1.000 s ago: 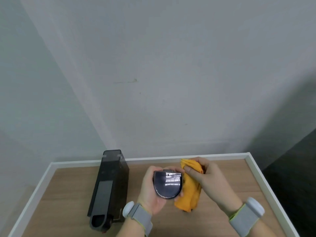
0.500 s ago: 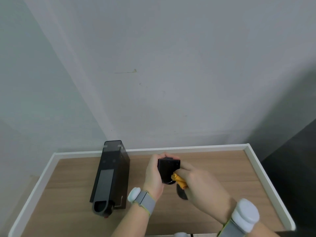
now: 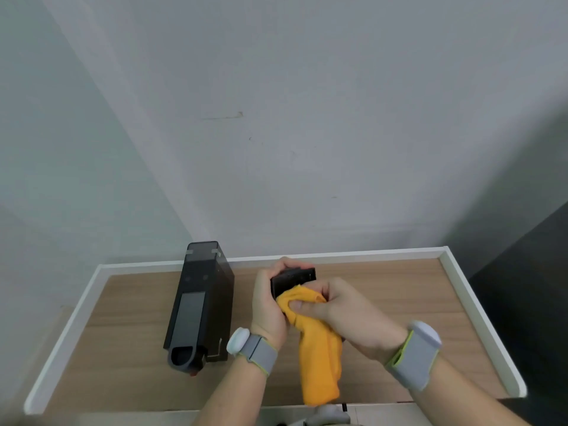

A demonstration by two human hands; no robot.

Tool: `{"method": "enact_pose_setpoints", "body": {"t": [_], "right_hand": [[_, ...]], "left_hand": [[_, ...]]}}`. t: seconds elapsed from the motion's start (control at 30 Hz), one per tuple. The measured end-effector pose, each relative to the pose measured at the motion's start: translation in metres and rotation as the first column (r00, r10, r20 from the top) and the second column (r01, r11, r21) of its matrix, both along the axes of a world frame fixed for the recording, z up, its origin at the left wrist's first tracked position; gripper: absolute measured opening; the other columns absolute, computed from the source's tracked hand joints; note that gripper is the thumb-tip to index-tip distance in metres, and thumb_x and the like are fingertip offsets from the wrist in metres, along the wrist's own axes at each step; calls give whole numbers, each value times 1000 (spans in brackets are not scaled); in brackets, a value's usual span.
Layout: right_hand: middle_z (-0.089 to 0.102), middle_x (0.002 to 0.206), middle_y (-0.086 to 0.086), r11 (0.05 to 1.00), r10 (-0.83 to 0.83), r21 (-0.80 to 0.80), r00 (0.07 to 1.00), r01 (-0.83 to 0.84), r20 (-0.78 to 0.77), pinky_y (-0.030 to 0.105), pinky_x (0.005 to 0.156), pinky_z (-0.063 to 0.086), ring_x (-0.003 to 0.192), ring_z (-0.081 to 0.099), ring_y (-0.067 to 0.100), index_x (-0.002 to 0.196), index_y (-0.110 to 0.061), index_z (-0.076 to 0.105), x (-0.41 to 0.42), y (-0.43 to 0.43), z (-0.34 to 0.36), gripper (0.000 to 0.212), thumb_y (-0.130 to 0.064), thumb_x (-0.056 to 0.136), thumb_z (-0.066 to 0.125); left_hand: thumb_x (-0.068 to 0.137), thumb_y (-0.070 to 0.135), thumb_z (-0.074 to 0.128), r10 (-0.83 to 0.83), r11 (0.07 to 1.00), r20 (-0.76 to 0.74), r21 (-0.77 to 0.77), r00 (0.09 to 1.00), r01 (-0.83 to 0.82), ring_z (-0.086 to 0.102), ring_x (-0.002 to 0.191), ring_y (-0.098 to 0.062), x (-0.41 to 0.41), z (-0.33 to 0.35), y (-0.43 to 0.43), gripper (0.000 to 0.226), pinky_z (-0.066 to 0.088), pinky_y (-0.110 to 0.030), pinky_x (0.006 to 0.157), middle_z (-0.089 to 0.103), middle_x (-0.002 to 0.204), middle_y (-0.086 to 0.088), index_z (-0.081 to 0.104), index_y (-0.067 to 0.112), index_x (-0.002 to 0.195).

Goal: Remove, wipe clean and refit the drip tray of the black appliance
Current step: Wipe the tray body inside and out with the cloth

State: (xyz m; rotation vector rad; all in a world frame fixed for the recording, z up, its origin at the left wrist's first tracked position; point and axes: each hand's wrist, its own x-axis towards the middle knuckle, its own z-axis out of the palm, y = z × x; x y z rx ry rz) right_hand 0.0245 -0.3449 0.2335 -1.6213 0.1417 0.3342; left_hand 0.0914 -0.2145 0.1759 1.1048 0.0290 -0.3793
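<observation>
Two hands [image 3: 267, 305] [image 3: 347, 315], two wristbands [image 3: 258, 353] [image 3: 415, 356], one black appliance [image 3: 199, 305], one drip tray [image 3: 292, 279], one orange cloth [image 3: 319, 355], one table [image 3: 399, 302].

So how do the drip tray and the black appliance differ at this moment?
The drip tray is held above the table in the left hand, while the black appliance rests on the table. The tray is far smaller than the appliance. The right hand presses the orange cloth against the tray; nothing touches the appliance. Both are black.

The left hand [image 3: 267, 305] and orange cloth [image 3: 319, 342] hide most of the drip tray [image 3: 293, 279].
</observation>
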Motion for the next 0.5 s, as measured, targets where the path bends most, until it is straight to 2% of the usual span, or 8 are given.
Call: {"method": "enact_pose_setpoints", "body": {"t": [0.07, 0.1, 0.17, 0.3, 0.4, 0.43, 0.5], "right_hand": [[74, 84, 9, 991, -59, 116, 998, 61, -15, 30, 67, 53, 77, 67, 21, 98, -6, 79, -2, -4, 12, 14, -17, 100, 73], [77, 83, 4, 990, -97, 105, 995, 94, 16, 26, 66, 55, 76, 69, 16, 97, -14, 82, -3, -7, 17, 11, -19, 100, 73], [77, 76, -5, 986, -161, -28, 981, 165, 104, 24, 66, 55, 70, 70, 7, 88, -26, 82, -5, -10, 24, 12, -22, 98, 75], [77, 73, -5, 925, -207, -266, 948, 270, 243, 26, 60, 53, 66, 69, 8, 79, -32, 79, -4, -2, 21, 16, -25, 93, 80], [68, 74, -12, 891, -89, -393, 936, 228, 341, 17, 62, 46, 74, 64, 3, 73, -37, 71, -2, 13, 17, 26, -24, 94, 76], [66, 78, -15, 884, -30, -428, 934, 190, 355, 19, 67, 48, 78, 63, 3, 74, -39, 70, -2, 19, 15, 26, -23, 95, 73], [64, 84, -14, 862, 61, -491, 934, 129, 352, 34, 74, 54, 85, 62, 9, 81, -35, 71, -2, 25, 13, 21, -22, 97, 68]], "left_hand": [[81, 41, 55, -34, 997, -12, -62, 999, 33, 73, 90, -29, 5, 6, 3, 44, 60, -38, 79, 78, 98, -17, 78, 5, 92], [78, 42, 58, -53, 994, -40, -100, 998, 49, 73, 89, -29, 7, 8, 3, 42, 59, -38, 79, 78, 98, -15, 79, 7, 90], [78, 45, 58, -86, 984, -77, -161, 993, 73, 72, 88, -31, 8, 7, 5, 43, 54, -40, 78, 78, 98, -15, 79, 9, 91], [88, 41, 51, -148, 965, -110, -232, 983, 120, 69, 93, -35, 7, 4, 6, 46, 54, -42, 81, 75, 102, -19, 74, 3, 102], [88, 36, 48, -156, 962, -121, -244, 980, 123, 70, 92, -34, 6, 10, 0, 46, 60, -39, 81, 73, 102, -22, 73, -1, 102], [89, 34, 46, -152, 964, -123, -238, 981, 120, 68, 91, -35, 6, 11, -2, 45, 59, -38, 79, 69, 104, -24, 70, -2, 102], [92, 33, 41, -143, 966, -115, -233, 983, 113, 62, 89, -35, 5, 11, -2, 43, 53, -38, 78, 58, 110, -26, 64, -1, 106]]}}
